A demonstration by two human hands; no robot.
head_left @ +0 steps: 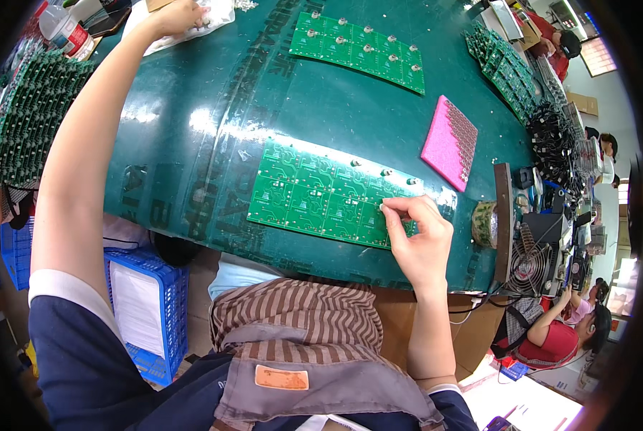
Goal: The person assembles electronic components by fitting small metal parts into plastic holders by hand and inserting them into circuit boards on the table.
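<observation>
The right hand (418,241) sits just right of the frame's middle, with thumb and forefinger pinched together on a small part at the right end of a green circuit board (314,194). What the part is cannot be made out. That board lies flat on the dark green table mat (213,108), near its lower edge and close to the person's body.

The left hand (178,16) reaches far up to the upper left of the frame, fingers curled down into a clear plastic bag (217,18) of small parts; whether they grip anything cannot be told. The left arm crosses the left side of the mat on its way up.

2 flat green boards lie on the mat: the near one, and a second board (357,50) at the top centre carrying rows of small silver parts. Between them on the right lies 1 pink foam pad (449,142), studded with small parts and tilted. 2 stacks of green boards stand on edge, 1 at the left rim (30,115) and 1 at the upper right (504,68). A small fan (529,266) sits at the right edge of the table, beside a roll of tape (485,224). A blue crate (149,309) stands below the table at lower left. Another person in a red top (551,337) sits at lower right.
</observation>
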